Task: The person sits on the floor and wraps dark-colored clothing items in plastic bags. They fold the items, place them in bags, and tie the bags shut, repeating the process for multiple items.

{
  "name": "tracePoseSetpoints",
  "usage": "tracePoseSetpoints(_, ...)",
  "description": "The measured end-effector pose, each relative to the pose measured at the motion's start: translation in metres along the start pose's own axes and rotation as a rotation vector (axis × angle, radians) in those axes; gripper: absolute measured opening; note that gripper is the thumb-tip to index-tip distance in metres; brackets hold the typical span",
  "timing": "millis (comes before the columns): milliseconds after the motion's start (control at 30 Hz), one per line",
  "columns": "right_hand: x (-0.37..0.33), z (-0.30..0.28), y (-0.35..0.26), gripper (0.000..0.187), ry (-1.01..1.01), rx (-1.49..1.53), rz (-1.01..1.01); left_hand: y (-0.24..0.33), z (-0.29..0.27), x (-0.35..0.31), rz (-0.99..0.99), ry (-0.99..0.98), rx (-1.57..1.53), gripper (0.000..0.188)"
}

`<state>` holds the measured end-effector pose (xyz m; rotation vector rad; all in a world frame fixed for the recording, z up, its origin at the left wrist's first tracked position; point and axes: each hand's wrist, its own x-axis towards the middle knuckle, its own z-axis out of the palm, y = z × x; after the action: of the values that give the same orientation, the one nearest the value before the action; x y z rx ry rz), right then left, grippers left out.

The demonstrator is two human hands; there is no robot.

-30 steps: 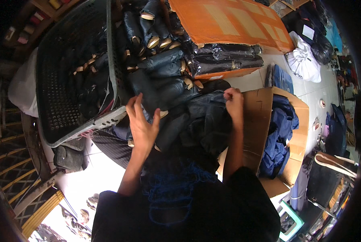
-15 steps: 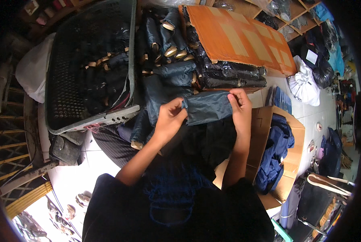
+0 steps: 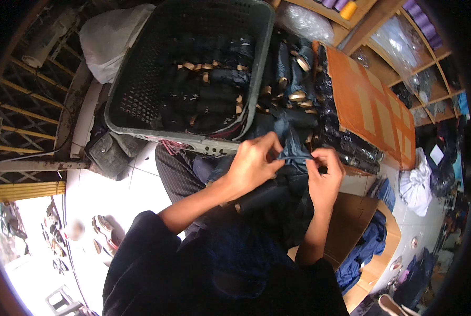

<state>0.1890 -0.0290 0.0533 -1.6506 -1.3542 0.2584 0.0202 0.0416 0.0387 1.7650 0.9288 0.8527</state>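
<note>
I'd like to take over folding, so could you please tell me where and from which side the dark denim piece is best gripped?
Grip the dark denim piece along its folded top edge, coming from the near side, as the left hand and right hand do: that edge is raised, thin and free to pinch.

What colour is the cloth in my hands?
Dark blue cloth, pinched by both hands; the head view shows it.

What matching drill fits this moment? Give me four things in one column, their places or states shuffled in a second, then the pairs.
1. dark denim piece
2. grey plastic basket
3. orange cardboard sheet
4. white plastic bag

A. left of the basket
B. filled with rolled dark garments
C. pinched between left hand and right hand
D. lying on wrapped bundles at right

Pairs: 1-C, 2-B, 3-D, 4-A
</note>
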Motion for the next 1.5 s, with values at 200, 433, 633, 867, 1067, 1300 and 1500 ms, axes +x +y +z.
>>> tracePoseSetpoints(200,0.016,0.019,0.002,0.019,0.111,0.037,-0.017,0.024,-0.08,0.054,0.101,-0.301,0.273,0.027)
tracePoseSetpoints(433,0.02,0.043,0.029,0.023,0.09,0.039,0.092,-0.147,-0.127,0.259,-0.074,-0.133,0.654,0.039)
tracePoseSetpoints(633,0.01,0.044,0.055,0.024,-0.107,-0.048,0.171,-0.248,-0.07,0.359,-0.301,-0.127,0.545,0.069)
tracePoseSetpoints(867,0.003,0.039,0.074,0.024,-0.064,0.003,0.173,-0.267,-0.034,0.376,-0.406,-0.236,0.683,0.077)
tracePoseSetpoints(1067,0.021,0.032,0.037,0.025,-0.226,-0.025,0.022,-0.212,-0.113,0.312,-0.612,-0.204,0.331,0.072)
tracePoseSetpoints(1300,0.005,0.019,0.024,0.023,-0.313,0.258,0.114,-0.042,-0.159,0.205,-0.276,-0.094,0.005,0.063)
tracePoseSetpoints(1500,0.004,0.025,0.009,0.081,-0.258,1.062,0.233,0.056,-0.068,0.068,-0.056,-0.338,-0.317,0.06)
